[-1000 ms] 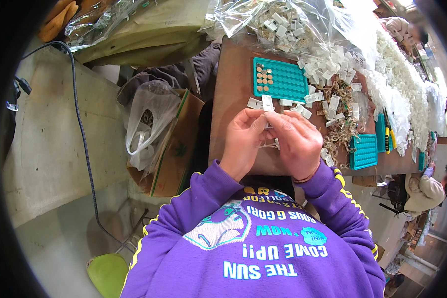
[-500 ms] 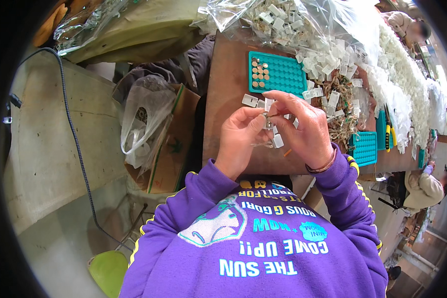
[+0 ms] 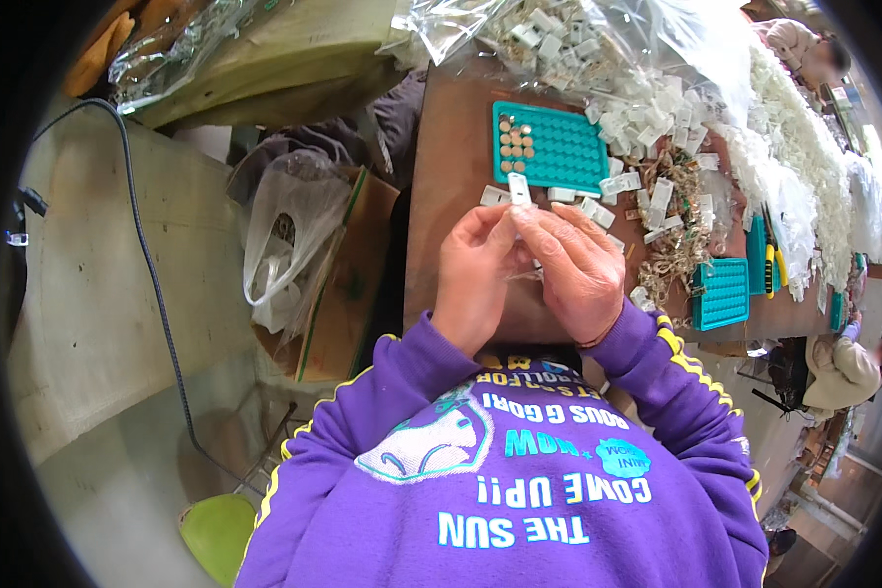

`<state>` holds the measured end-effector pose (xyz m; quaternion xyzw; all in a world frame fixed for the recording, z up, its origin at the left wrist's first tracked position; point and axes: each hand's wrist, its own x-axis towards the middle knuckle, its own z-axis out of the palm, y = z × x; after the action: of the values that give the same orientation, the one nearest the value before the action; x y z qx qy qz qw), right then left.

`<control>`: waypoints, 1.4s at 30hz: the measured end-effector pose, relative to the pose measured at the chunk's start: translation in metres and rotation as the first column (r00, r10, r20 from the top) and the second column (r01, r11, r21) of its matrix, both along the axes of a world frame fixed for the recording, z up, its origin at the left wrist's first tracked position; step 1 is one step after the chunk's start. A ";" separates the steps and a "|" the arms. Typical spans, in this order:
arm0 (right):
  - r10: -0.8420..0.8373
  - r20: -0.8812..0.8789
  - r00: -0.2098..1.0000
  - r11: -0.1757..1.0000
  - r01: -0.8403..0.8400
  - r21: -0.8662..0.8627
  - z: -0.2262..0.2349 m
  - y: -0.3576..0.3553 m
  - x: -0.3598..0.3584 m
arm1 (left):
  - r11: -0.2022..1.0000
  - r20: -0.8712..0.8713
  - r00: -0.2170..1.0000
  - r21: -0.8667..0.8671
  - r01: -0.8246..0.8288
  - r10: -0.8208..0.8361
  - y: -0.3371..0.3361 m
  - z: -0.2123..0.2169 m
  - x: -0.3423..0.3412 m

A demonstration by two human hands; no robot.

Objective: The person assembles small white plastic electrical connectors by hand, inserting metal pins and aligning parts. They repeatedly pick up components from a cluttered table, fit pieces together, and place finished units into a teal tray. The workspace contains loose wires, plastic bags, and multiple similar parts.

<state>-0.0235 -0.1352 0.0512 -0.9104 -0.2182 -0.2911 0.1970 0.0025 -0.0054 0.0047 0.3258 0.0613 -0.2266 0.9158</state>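
Observation:
A small white plastic battery case (image 3: 518, 188) sticks up between the fingertips of both hands. My left hand (image 3: 475, 260) is closed, its thumb and forefinger pinching the lower end of the case. Against the same end press the thumb and fingers of my right hand (image 3: 570, 265), so that part is hidden. Just beyond lies a teal tray (image 3: 568, 147) with rows of round pockets. Several button cells (image 3: 507, 152) sit in its left rows. Loose white cases (image 3: 595, 211) lie between the tray and my right hand.
Tangled wires (image 3: 671, 230) and a heap of white cases (image 3: 647, 122) cover the table's right. A second teal tray (image 3: 720, 294) lies near yellow-handled pliers (image 3: 774, 267). An open carton (image 3: 348, 274) with a plastic bag (image 3: 289, 230) stands left. Other people work at far right.
Both hands have come closer together, the right one moving left and slightly down. The white case now stands upright above the fingertips; before, the fingers pinched a small part beside a case.

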 end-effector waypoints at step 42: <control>0.108 0.077 0.991 0.994 -0.109 0.005 0.017 -0.015 -0.016 | 0.821 -0.105 0.888 -0.443 0.361 -0.447 0.016 0.030 -0.026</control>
<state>-0.0400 -0.1506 0.0678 -0.8844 -0.2733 -0.3159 0.2084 -0.0238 0.0108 0.0344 0.1061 0.0349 -0.4564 0.8827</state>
